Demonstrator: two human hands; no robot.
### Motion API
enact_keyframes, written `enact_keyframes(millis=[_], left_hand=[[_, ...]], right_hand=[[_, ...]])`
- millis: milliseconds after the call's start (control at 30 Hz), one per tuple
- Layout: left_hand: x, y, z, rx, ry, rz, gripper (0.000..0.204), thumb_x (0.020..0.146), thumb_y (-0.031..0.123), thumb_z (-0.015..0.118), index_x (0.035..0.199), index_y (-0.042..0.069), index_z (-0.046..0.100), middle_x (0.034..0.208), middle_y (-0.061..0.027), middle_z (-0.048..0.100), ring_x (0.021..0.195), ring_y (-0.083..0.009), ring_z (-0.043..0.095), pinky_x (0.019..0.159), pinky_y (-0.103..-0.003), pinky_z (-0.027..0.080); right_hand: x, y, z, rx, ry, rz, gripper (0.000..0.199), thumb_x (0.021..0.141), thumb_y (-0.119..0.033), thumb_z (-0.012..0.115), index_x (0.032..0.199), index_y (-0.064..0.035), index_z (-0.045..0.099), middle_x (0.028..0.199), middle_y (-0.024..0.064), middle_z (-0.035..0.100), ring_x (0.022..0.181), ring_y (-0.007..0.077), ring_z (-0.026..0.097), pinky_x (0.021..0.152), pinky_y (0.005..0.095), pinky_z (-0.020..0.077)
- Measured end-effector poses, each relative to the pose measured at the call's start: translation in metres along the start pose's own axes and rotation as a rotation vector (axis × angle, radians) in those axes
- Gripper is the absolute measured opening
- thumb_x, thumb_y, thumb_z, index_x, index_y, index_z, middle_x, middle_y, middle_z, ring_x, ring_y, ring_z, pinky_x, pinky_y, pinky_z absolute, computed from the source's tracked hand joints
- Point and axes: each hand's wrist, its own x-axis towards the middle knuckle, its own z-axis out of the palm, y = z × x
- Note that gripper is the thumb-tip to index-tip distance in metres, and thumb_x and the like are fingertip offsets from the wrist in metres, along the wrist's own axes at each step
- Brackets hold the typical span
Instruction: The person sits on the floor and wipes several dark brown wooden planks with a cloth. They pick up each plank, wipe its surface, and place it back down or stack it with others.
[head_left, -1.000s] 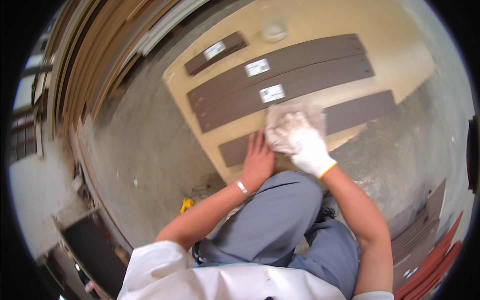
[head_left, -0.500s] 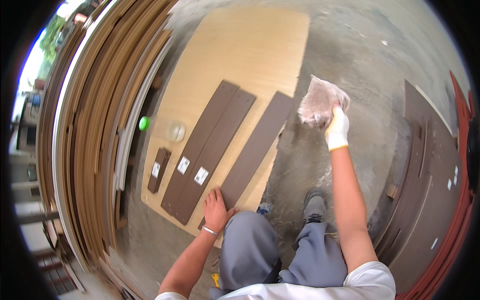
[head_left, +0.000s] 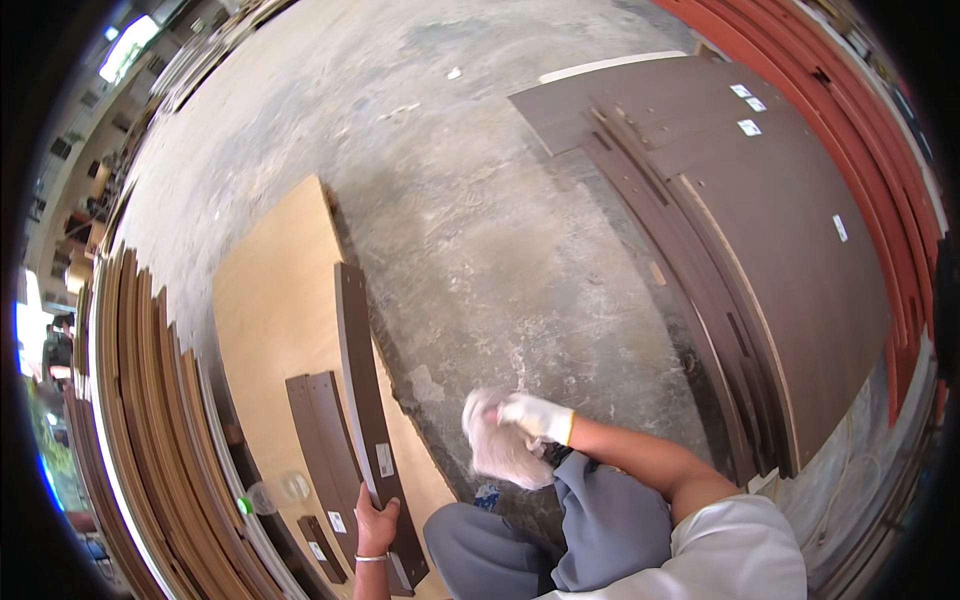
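Possibly the long, flat, dark-brown board (head_left: 363, 375) at seven o'clock could tip: your bare left hand (head_left: 376, 525) grips only its near end; your white-gloved right hand (head_left: 537, 417) clutches fluffy pinkish-grey cloth (head_left: 500, 452).

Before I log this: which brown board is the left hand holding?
The rightmost board over the tan sheet, reaching farthest forward; the left hand grips it, not the others.

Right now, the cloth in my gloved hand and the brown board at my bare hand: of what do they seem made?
Cloth: soft fabric, probably plush, since its pale surface looks fuzzy.
Brown board: perhaps wood-based panel with coated finish, judging by its even colour; the core is unclear.
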Motion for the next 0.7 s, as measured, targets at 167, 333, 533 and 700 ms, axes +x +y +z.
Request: enact_keyframes(millis=[167,333,533,700], left_hand=[[0.061,0.115,-0.020,-0.170,-0.171,0.089,0.039,0.087,0.001,0.068,0.125,-0.003,0.062,0.104,-0.0068,0.073,0.093,-0.0147,0.069,0.086,-0.032,0.055],[0.137,0.234,0.044,-0.427,-0.409,0.210,0.035,0.091,0.004,0.070,0.124,-0.005,0.061,0.103,-0.0086,0.073,0.089,-0.0134,0.070,0.077,-0.028,0.057],[0.198,0.288,0.089,-0.542,-0.532,0.240,0.036,0.098,0.011,0.068,0.128,-0.005,0.060,0.101,-0.0074,0.074,0.090,-0.0130,0.070,0.080,-0.028,0.057],[0.195,0.262,0.100,-0.640,-0.440,0.321,0.037,0.103,0.017,0.062,0.134,-0.003,0.059,0.123,-0.0101,0.068,0.102,-0.0166,0.068,0.087,-0.032,0.056]], right_hand=[[0.001,-0.076,0.069,-0.167,-0.415,0.253,0.041,0.097,-0.021,0.066,0.134,-0.0036,0.063,0.117,0.0044,0.070,0.103,0.0136,0.060,0.092,0.0311,0.0499],[0.025,-0.044,0.075,-0.028,-0.359,-0.041,0.048,0.092,-0.034,0.077,0.124,-0.0008,0.064,0.100,0.0041,0.066,0.083,0.0099,0.060,0.068,0.0266,0.0485],[0.009,-0.116,0.044,0.156,0.081,-0.169,0.050,0.085,-0.020,0.083,0.127,-0.0016,0.062,0.112,0.0056,0.068,0.105,0.0145,0.061,0.094,0.0335,0.0516],[0.030,-0.218,-0.038,0.249,0.250,-0.262,0.020,0.101,-0.019,0.066,0.108,-0.0010,0.069,0.096,0.0069,0.072,0.085,0.0187,0.070,0.076,0.0364,0.0572]])
